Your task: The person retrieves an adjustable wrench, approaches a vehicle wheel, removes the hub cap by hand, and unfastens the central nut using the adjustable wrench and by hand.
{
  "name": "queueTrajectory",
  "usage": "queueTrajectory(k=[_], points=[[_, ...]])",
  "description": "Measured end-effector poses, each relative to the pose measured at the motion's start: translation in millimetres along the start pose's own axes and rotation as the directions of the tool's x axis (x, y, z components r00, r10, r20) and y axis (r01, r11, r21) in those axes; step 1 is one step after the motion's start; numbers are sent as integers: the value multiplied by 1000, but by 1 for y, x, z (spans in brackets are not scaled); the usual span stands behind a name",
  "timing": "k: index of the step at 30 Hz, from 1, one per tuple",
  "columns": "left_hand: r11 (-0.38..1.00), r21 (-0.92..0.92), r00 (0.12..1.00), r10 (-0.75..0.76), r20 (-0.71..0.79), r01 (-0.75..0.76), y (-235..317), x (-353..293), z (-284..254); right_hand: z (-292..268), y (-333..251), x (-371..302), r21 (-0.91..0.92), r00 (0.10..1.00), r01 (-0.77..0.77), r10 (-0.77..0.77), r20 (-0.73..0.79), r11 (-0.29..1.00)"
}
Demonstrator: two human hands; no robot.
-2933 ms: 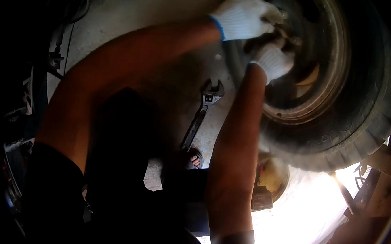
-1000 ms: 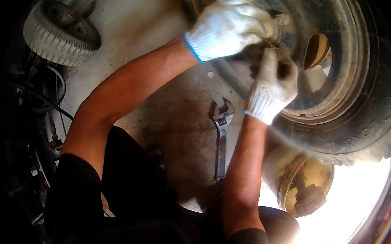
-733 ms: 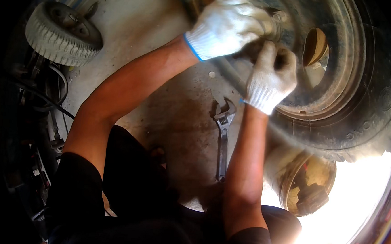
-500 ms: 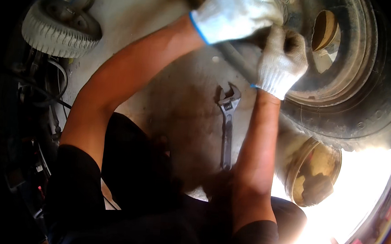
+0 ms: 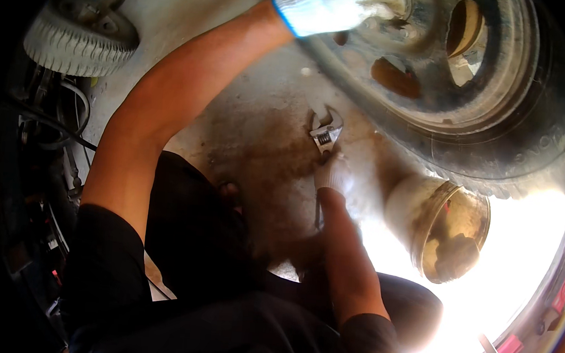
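My right hand [image 5: 334, 174], in a white knit glove, is down at the floor with its fingers closed round the handle of an adjustable wrench [image 5: 324, 136]. The wrench's open jaw points away from me, and the glove covers part of its handle. Up at the top, my left hand [image 5: 335, 10], in a white glove with a blue cuff edge, reaches the hub of a large wheel [image 5: 454, 119]. Its fingers look curled there by the wheel bolts; glare hides what they hold. The wheel has large rim openings and a thick black tyre [image 5: 523, 155].
A bucket [image 5: 420, 217] lies tipped below the big tyre, with something dark in it. At the far left is a smaller tyred wheel [image 5: 80, 41]. Hoses and dark machine parts [image 5: 72, 118] run along the left edge. Strong sunlight whitens the floor at lower right.
My right hand has left the wheel hub and come down toward me onto the wrench on the floor. The left hand stays at the hub, and the whole view has shifted slightly.
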State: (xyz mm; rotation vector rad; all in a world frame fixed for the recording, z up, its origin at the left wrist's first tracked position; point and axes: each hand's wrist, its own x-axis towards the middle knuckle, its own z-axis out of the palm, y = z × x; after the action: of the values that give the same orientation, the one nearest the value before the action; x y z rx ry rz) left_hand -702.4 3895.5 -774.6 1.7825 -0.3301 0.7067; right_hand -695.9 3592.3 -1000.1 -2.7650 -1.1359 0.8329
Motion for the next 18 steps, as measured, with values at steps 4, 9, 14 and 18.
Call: queueTrajectory(k=[4, 9, 14, 18], points=[[981, 190, 998, 36, -45, -27, 11, 1, 6, -5, -2, 7, 130, 998, 6, -14, 57, 992], [638, 770, 999, 49, -4, -29, 32, 11, 13, 11, -9, 12, 294, 988, -141, 117, 100, 945], [355, 934, 999, 47, 25, -40, 39, 9, 13, -13, -34, -1, 569, 995, -95, 67, 70, 817], [284, 959, 1000, 5, 3, -4, 40, 15, 14, -62, -51, -30, 843, 968, 251, -120, -221, 476]])
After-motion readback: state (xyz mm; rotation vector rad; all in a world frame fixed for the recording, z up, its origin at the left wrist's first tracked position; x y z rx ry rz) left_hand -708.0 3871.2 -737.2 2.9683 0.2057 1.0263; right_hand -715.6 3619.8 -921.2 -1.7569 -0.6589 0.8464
